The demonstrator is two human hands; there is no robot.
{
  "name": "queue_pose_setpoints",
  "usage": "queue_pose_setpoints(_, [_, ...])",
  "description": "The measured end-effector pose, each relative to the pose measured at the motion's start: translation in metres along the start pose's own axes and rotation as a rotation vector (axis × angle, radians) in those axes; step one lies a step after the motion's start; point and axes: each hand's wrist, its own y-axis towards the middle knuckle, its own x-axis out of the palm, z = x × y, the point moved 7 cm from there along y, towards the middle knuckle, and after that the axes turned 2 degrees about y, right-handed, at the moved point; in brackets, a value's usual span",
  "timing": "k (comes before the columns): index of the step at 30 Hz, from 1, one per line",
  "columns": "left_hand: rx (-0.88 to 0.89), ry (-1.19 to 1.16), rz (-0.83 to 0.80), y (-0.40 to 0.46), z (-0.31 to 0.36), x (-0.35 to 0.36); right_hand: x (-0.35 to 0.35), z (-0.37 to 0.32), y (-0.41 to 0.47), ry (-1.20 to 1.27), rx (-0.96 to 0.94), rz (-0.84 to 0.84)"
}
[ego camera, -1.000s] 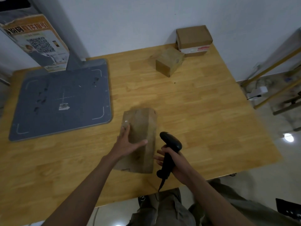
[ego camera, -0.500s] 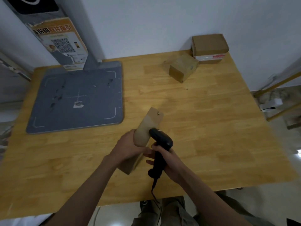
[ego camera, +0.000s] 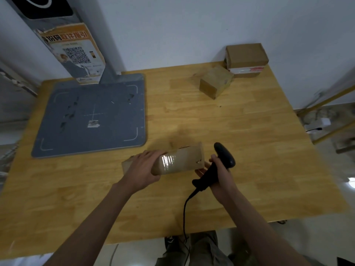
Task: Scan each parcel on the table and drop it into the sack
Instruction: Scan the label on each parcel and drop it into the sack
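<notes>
My left hand (ego camera: 143,169) grips a long brown cardboard parcel (ego camera: 180,160) wrapped in clear tape, holding it sideways just above the wooden table (ego camera: 249,143). Close beside the parcel's right end, my right hand (ego camera: 219,175) holds a black corded barcode scanner (ego camera: 223,156) by its handle, head pointing up and away. Two more parcels sit at the far right: a small taped cube (ego camera: 216,83) and a larger brown box (ego camera: 245,59) against the wall. The sack is not in view.
A grey scanning pad (ego camera: 92,116) with corner marks lies on the table's left half, under a grey post (ego camera: 63,35) carrying a QR-code poster. Yellow rails (ego camera: 326,116) and floor lie past the right edge. The scanner's cable (ego camera: 185,212) hangs over the front edge.
The parcel lay flat under my left hand a second ago; it has been lifted, tipped on edge and turned sideways. My right hand with the scanner has shifted right of the parcel.
</notes>
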Motion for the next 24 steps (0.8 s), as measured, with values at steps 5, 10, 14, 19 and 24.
queue_pose_setpoints(5, [0.071, 0.074, -0.029, -0.009, 0.0, 0.014, -0.004, 0.015, -0.001, -0.111, 0.013, 0.03])
queue_pose_setpoints(10, [0.077, 0.071, -0.006, -0.013, 0.0, 0.015, -0.009, 0.017, -0.003, -0.112, 0.021, 0.011])
queue_pose_setpoints(14, [-0.02, -0.182, 0.139, -0.009, -0.004, -0.012, -0.007, 0.007, -0.003, -0.108, -0.04, 0.013])
queue_pose_setpoints(19, [-0.301, -0.779, 0.09, -0.006, -0.011, -0.026, -0.01, 0.001, -0.003, -0.197, -0.098, 0.021])
queue_pose_setpoints(24, [-0.465, -1.014, 0.068, -0.007, -0.006, -0.003, -0.013, 0.013, -0.008, -0.254, -0.027, -0.079])
